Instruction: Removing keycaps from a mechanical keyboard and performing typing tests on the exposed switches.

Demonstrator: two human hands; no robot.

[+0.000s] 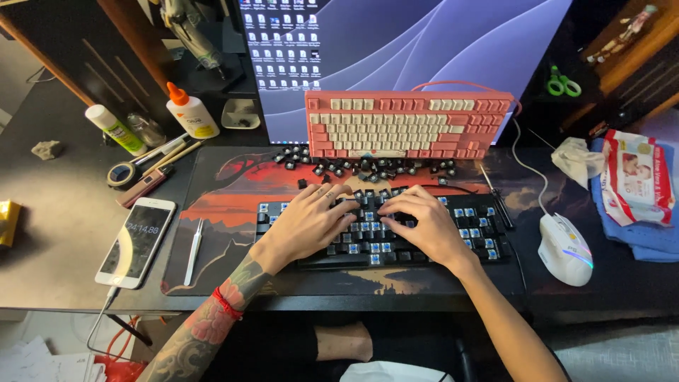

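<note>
Black keyboard (382, 233), most caps removed, blue switch stems exposed; laid on desk mat (226, 191) w/ red-orange landscape print, centre of desk.

Head view, item by item:
- Left hand (308, 223): laid palm-down on keyboard's left-centre, fingers slightly spread and curled, tips pressed onto the switches. Nothing seen pinched. Red cord worn at wrist, forearm tattooed.
- Right hand (421, 223): laid palm-down on keyboard's centre-right, fingers bent, close together, tips on switches just beside left hand's. Whether anything is gripped beneath: cannot be told.
- Loose keycaps (368, 166): black, scattered in a row on mat betw. black keyboard and pink one.
- Pink keyboard (407, 124): cream and pink caps, propped tilted against monitor (424, 42); monitor lit, desktop icons shown at left.
- Mouse (564, 249): white, lit edge, right of mat, cable run up toward monitor.
- Tweezers (193, 251): silver, laid on mat's left edge.
- Phone (136, 242): white, screen lit, left of mat, cable plugged at bottom.
- Glue bottle (191, 112): white, orange nozzle, upright, rear left.
- Tape roll (122, 174): near pens, rear left.
- Scissors (564, 83): green handles, rear right.
- Wipes pack (636, 177): on blue cloth, far right.
</note>
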